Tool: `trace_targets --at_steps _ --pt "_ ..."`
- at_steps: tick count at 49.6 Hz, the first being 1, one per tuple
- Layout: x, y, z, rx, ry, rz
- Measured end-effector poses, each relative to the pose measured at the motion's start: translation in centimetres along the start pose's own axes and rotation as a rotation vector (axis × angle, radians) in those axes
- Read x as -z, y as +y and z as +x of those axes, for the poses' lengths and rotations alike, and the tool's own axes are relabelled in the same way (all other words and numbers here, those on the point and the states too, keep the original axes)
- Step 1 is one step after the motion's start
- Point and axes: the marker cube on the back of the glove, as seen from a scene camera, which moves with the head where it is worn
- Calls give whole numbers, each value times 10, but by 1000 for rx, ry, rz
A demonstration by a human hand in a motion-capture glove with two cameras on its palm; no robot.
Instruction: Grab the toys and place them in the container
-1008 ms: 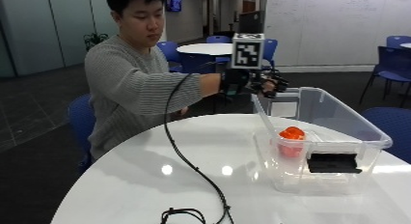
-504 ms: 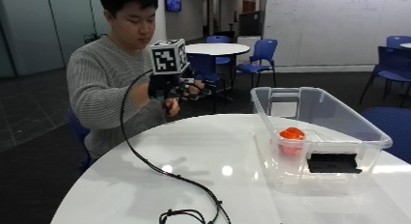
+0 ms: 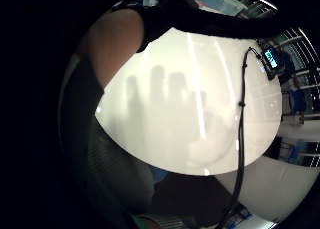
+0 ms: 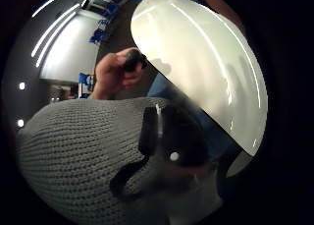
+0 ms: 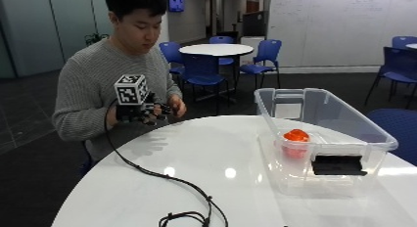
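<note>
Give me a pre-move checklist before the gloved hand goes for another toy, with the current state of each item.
1. Bin upright on the table, top open: ok.
2. Orange toy inside the bin: ok.
3. Right hand free of any toy: ok, nothing shows in it as it hovers at the table's near edge.
4. Next toy located: not ok, none shows on the table in any view.
5. Bare hand out of the way: ok, off the table near the person's body; it grips a small dark object I cannot identify.
6. Cable clear of the bin: ok.
</note>
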Motion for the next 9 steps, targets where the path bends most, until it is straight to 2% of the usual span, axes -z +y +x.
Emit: trace_targets --at_steps 9 --pt "1 -8 1 12 16 18"
